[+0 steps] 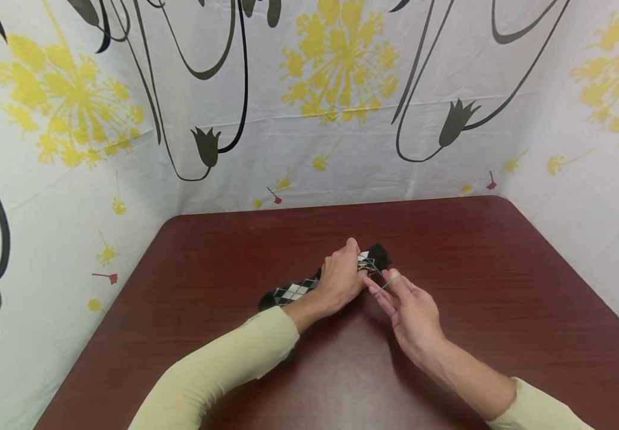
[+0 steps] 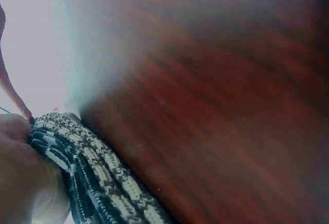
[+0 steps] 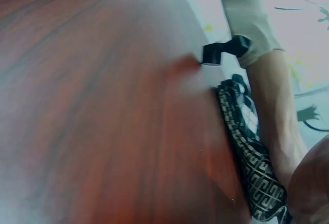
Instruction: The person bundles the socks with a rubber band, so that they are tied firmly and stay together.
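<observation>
A bundle of dark socks [image 1: 294, 291] with a black, grey and white diamond pattern lies slantwise on the table. My left hand [image 1: 339, 276] grips the bundle near its far right end. In the left wrist view the layered knit of the socks [image 2: 103, 170] runs beside the left hand [image 2: 31, 175]. At the bundle's right end my right hand [image 1: 415, 313] pinches a thin, pale string [image 1: 388, 283] between thumb and fingers. Several strands of it cross the socks there. A key-like pattern marks the sock side [image 3: 262, 183] in the right wrist view.
The brown wooden table [image 1: 207, 251] has rounded far corners. White fabric [image 1: 298, 149] with yellow flowers and grey tulips hangs behind it and at both sides. A black device [image 3: 218, 53] sits at the left wrist.
</observation>
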